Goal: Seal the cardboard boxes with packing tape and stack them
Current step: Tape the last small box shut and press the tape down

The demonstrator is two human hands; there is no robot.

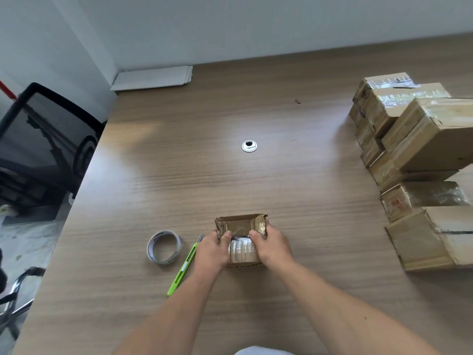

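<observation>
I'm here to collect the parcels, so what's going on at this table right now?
A person is sealing boxes at a wooden table. The left hand and right hand grip a small cardboard box from either side, thumbs on its taped top. The tape roll and a green knife lie just left of it, untouched. A pile of taped boxes sits at the table's right side.

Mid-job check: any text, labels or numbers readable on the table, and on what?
None can be read.
Tape roll: dark print on its inner core, blurred.
Stacked boxes: labels and red marks, too small.
Small box: dark marks along its near edge, illegible.
</observation>
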